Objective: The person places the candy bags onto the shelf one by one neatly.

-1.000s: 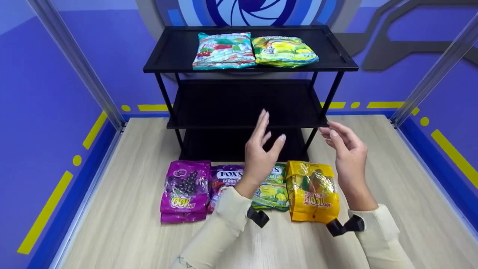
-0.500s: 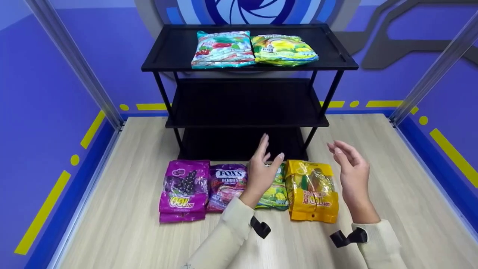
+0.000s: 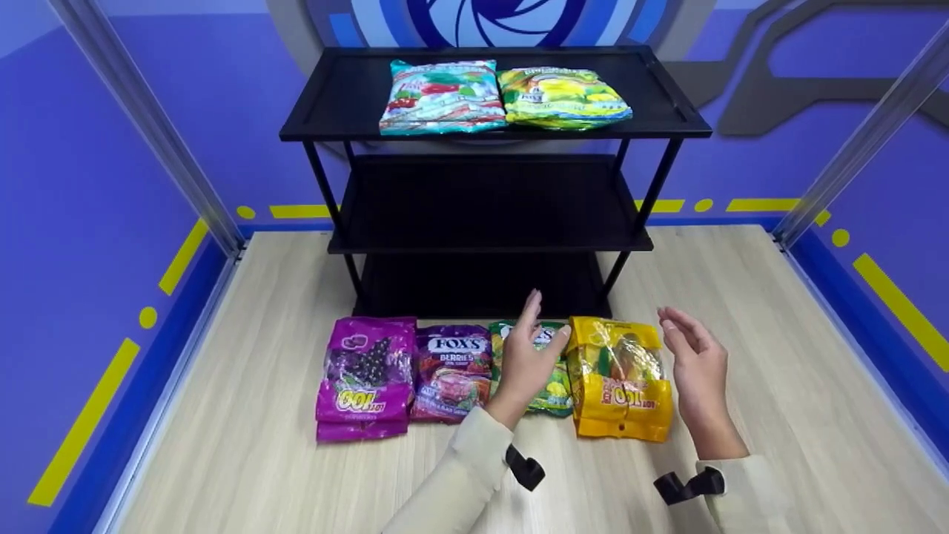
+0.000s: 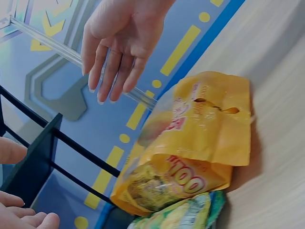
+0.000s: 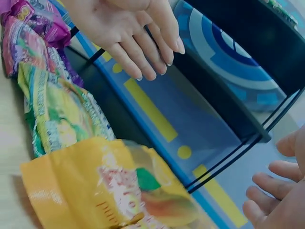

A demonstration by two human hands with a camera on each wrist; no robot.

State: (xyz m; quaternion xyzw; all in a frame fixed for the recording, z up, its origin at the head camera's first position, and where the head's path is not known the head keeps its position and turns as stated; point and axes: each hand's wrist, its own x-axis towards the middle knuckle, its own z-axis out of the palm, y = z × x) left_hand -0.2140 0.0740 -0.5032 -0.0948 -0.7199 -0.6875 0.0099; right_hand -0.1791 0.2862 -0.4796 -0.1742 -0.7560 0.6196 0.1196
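Observation:
In the head view a yellow LOT 100 candy bag [image 3: 623, 382] with a clear window lies on the table between my two hands. My left hand [image 3: 525, 367], fingers extended and thumb apart, is over the green Fox's candy bag [image 3: 557, 397] and partly hides it. To the right of the yellow bag is my right hand [image 3: 700, 374], its fingers loosely bent and holding nothing. In the left wrist view a gap shows between the right hand [image 4: 124, 47] and the yellow bag [image 4: 209, 119]. Neither palm grips anything.
A purple Fox's Berries bag [image 3: 454, 374] and a magenta LOT 100 bag [image 3: 367, 378] continue the row leftward. Behind stands a black three-tier shelf [image 3: 489, 241], with a teal candy bag [image 3: 443, 96] and a yellow-green one [image 3: 565, 99] on top. Blue-purple walls [image 3: 111, 148] enclose the table.
Both hands have come down and back from in front of the shelf towards the row of bags, the left also slightly rightward. The bags stay where they were.

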